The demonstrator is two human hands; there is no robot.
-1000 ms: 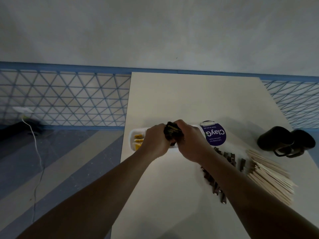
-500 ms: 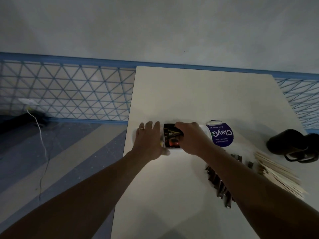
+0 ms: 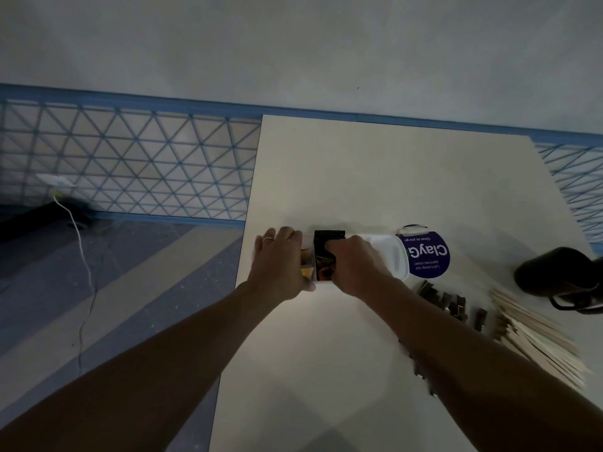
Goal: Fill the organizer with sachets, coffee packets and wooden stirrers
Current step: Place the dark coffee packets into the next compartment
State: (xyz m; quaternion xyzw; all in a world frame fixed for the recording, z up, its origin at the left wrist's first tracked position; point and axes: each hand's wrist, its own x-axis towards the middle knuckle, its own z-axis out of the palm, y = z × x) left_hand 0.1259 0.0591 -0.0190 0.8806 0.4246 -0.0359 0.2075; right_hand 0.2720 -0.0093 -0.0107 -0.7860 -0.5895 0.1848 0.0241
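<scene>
A long white organizer (image 3: 391, 256) lies across the table's left-middle. My left hand (image 3: 280, 262) rests flat over its left end, where yellow sachets (image 3: 306, 272) peek out. My right hand (image 3: 355, 265) presses a bundle of dark coffee packets (image 3: 326, 252) down into the middle compartment, fingers closed on them. The compartment to the right shows bare white. More dark coffee packets (image 3: 447, 301) lie loose on the table to the right. Beyond them spreads a heap of wooden stirrers (image 3: 535, 331).
A purple round ClayGo sign (image 3: 427, 256) sits at the organizer's right end. Two black mugs (image 3: 561, 278) stand at the table's right edge. The table (image 3: 391, 177) ends just left of my left hand; floor and a white cable (image 3: 81, 249) lie beyond.
My left hand let go of the packet bundle and went flat onto the organizer's left end. My right hand lowered the bundle from above the organizer into the middle compartment.
</scene>
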